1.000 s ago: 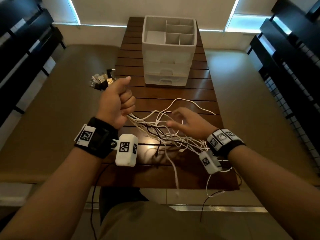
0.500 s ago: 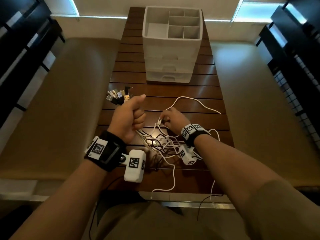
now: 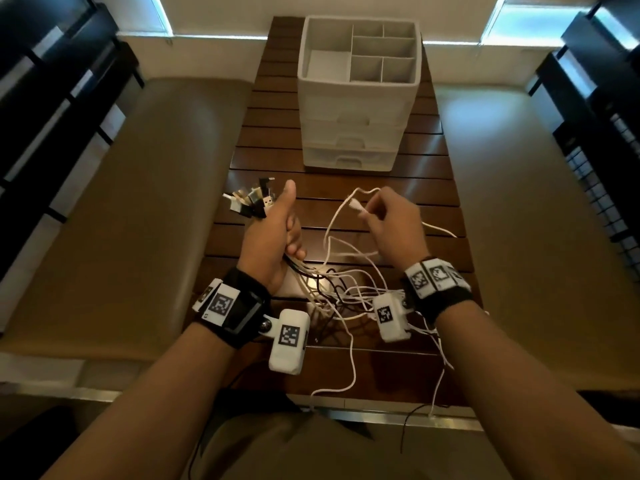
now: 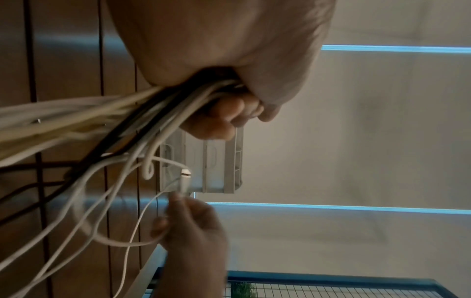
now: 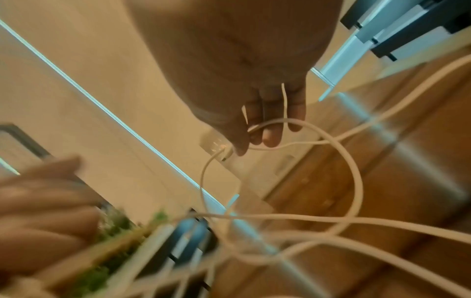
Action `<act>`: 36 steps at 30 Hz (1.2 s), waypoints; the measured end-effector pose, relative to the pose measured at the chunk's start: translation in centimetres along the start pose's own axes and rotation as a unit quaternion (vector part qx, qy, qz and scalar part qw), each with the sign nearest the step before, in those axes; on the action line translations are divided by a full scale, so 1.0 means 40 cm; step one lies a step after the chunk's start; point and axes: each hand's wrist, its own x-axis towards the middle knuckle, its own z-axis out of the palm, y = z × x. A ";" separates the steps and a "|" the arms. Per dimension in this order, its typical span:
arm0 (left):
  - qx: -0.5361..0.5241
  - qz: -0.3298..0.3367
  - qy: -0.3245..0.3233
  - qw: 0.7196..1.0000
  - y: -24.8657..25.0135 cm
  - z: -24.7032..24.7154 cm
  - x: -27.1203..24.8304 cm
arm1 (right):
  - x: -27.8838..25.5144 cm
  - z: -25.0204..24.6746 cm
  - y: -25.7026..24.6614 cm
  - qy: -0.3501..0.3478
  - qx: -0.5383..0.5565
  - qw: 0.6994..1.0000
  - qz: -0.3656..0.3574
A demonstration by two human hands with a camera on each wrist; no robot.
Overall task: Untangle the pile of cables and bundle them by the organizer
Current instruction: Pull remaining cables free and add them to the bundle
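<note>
My left hand is a fist round a bundle of white and black cables, thumb up. Their plug ends fan out above the fist. Below the fist the cables fall into a tangle on the slatted wooden table. My right hand is raised to the right and pinches the plug end of one white cable, whose cord loops down into the tangle. The left wrist view shows that plug between my right fingers. A white organizer with top compartments and drawers stands at the table's far end.
Tan cushioned benches flank the table on both sides. Loose cable ends trail over the table's near edge toward my lap. Dark slatted furniture lines the left and right walls.
My right hand has come up out of the tangle with a white cable's plug end pinched, drawing its cord upward. The left fist has kept hold of its bundle.
</note>
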 end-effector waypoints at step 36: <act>-0.025 0.115 -0.025 0.993 0.070 0.052 -0.074 | -0.210 -0.041 -0.324 -0.011 0.283 0.952 -0.118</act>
